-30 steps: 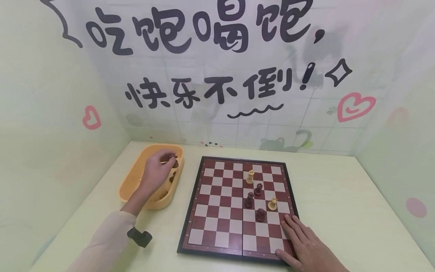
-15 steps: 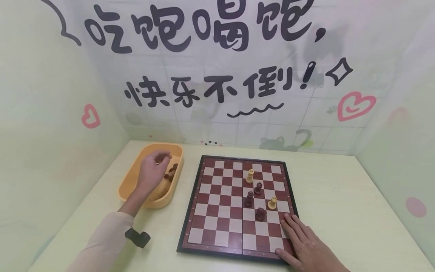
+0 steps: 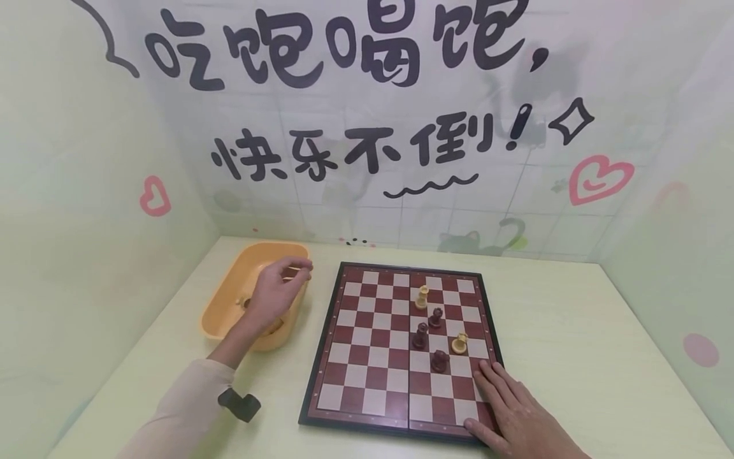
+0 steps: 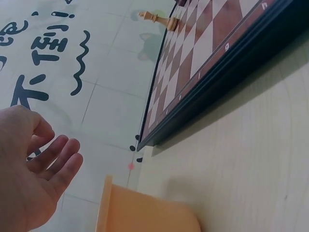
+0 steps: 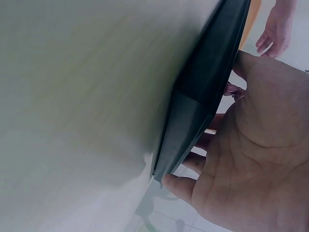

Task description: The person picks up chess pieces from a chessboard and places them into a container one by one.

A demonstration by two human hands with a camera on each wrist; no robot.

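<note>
My left hand (image 3: 278,290) is over the orange plastic box (image 3: 220,309), its fingers loosely bent near the right rim; no piece shows in its fingers. In the left wrist view the same hand (image 4: 36,169) is above the box rim. My right hand (image 3: 524,411) rests with extended fingers on the near right corner of the folding chessboard (image 3: 375,379). On the board's right half stand two cream chess pieces, a taller one (image 3: 422,298) and a knight-like one (image 3: 459,344). Beside them are three dark red pieces, including a tall one (image 3: 420,336) and a stout one (image 3: 439,361).
Dark and light pieces partly show inside the orange box beneath my left hand. The board lies to the right of the box on a pale table (image 3: 568,331). A printed fabric wall (image 3: 367,210) closes off the back and sides.
My left hand was at the right side of the box, dipped left over its middle, then rose back toward the right rim. My right hand and the board pieces have stayed put.
</note>
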